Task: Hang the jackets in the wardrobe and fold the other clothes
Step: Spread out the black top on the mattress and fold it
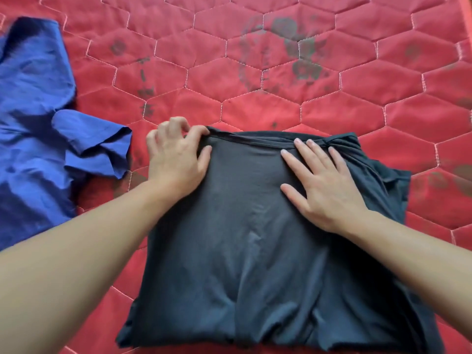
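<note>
1. Dark grey garment (255,238): soft, matte knit fabric, folded into a roughly rectangular panel with shallow lengthwise creases and bunched layers along its right side. It lies flat at the centre of the view on the quilt; its long axis runs from the near edge away from the wearer, with a narrow hemmed band at the far edge.
2. Red quilt (281,80): padded cloth stitched in pale thread into hexagonal cells, bearing faded dark printed marks.
3. Blue garment (38,123): thin, crinkled woven-looking cloth, spread loosely at the left, well apart from the grey panel; one short sleeve points toward the centre.
4. Left hand (176,154): at the far left corner of the grey garment, fingers curled, thumb and forefinger pinching the hemmed corner.
5. Right hand (321,180): palm down, fingers straight and slightly spread, pressing flat on the upper right part of the grey garment, fingertips reaching the far band.
</note>
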Available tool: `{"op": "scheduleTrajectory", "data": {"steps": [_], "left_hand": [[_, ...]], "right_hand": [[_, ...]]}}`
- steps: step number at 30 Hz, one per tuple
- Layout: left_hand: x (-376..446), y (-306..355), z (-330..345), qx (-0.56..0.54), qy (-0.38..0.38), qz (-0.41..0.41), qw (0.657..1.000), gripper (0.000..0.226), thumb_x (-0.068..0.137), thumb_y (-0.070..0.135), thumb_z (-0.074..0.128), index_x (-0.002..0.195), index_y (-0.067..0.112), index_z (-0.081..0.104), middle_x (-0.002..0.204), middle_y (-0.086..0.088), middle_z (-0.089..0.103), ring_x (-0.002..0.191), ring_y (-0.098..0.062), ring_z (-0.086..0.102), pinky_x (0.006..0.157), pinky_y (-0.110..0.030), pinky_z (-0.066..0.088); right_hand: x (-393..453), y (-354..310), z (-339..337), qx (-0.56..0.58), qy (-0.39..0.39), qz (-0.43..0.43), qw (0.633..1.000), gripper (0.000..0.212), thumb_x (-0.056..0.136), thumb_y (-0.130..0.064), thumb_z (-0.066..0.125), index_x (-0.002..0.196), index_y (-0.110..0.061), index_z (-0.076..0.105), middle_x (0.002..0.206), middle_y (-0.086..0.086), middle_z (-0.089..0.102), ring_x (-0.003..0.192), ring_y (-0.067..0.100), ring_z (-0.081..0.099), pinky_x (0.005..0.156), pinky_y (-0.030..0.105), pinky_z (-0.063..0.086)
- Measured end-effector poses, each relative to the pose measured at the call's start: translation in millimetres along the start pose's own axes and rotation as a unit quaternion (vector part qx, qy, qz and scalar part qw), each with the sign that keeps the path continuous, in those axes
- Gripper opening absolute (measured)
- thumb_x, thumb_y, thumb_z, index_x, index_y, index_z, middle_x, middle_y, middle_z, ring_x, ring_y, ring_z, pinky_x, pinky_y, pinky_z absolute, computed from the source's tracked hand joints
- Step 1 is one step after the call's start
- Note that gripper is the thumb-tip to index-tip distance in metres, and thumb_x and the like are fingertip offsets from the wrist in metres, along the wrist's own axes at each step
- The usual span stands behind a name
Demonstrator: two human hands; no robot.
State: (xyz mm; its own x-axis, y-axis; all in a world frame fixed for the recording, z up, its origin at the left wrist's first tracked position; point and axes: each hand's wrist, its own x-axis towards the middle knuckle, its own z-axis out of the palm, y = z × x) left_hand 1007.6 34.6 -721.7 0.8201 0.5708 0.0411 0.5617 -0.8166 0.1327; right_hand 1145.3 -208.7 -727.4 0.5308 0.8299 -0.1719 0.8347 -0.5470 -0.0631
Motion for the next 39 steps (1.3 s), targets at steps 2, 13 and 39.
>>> {"op": "scheduleTrajectory", "data": {"steps": [2,13,39], "left_hand": [[-5,9,-6,0.015,0.006,-0.024,1.000,0.044,0.086,0.040,0.050,0.125,0.022,0.057,0.124,-0.012,0.046,0.118,-0.034,0.039,0.103,-0.049,0.024],[-138,39,12,0.036,-0.114,0.042,0.992,0.067,0.089,0.063,0.033,0.149,0.034,0.033,0.158,-0.007,0.029,0.145,-0.032,0.025,0.116,-0.053,0.015],[-225,-22,-30,0.130,-0.166,0.280,0.937,0.076,0.072,0.013,0.032,0.147,0.024,0.039,0.150,0.000,0.043,0.136,-0.026,0.043,0.112,-0.052,0.021]], "right_hand": [[-2,-4,-1,0.006,0.013,0.013,1.000,0.067,0.091,-0.055,0.028,0.150,-0.024,0.032,0.159,0.008,0.026,0.146,0.026,0.024,0.118,0.047,0.011],[-69,51,1,-0.027,0.020,0.058,0.998,0.062,0.091,-0.042,0.030,0.146,-0.015,0.040,0.153,0.012,0.037,0.140,0.027,0.033,0.115,0.049,0.015],[-245,68,3,-0.068,0.019,-0.133,0.989,0.057,0.082,-0.012,0.034,0.138,-0.016,0.042,0.143,0.003,0.051,0.133,0.022,0.038,0.109,0.049,0.027]]}}
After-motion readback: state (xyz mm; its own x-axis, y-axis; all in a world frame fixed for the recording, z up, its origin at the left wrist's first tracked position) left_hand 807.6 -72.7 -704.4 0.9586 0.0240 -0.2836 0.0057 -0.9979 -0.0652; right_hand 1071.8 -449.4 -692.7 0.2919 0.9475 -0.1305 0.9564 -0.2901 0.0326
